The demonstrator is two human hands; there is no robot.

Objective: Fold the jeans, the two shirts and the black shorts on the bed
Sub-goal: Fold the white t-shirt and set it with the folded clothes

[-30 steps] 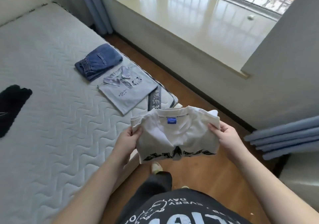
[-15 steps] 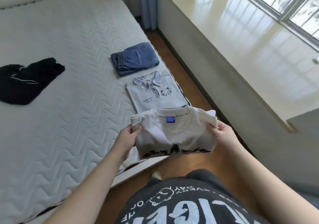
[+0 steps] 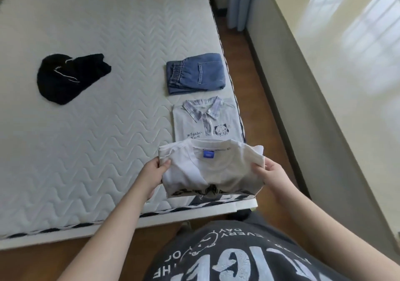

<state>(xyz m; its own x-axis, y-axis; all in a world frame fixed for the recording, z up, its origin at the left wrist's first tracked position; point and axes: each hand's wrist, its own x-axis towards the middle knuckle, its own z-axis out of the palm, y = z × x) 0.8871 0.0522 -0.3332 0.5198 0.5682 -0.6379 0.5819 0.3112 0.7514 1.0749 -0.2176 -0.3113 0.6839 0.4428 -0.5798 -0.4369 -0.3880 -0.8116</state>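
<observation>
**Folded white shirt held over the bed corner, other clothes laid out on the mattress**

A view from the person's head, looking down at a white quilted mattress (image 3: 91, 129) that fills the left and centre of the frame.

At the upper left, the black shorts (image 3: 69, 77) lie in a loose, unfolded heap, a thin white drawstring showing on top — well apart from everything else.

In the lower centre, the left hand (image 3: 154, 173) grips the left edge of a folded white shirt (image 3: 211, 168), thumb on top and fingers curled under. The shirt shows a blue label at the neck and black lettering along its lower edge; it is at the near right corner of the mattress, its top edge overlapping the view of the garment behind.

Just above it lies a pale collared shirt (image 3: 207, 118), folded flat with a small cartoon print. Above that, near the bed's right edge, sit the folded blue jeans (image 3: 195, 73), close to the collared shirt.

To the right of centre, the right hand (image 3: 270, 173) pinches the white shirt's right edge — fingers closed on the cloth.

Further right run a strip of wooden floor (image 3: 244, 68) and a pale glossy window ledge (image 3: 346, 53).
</observation>
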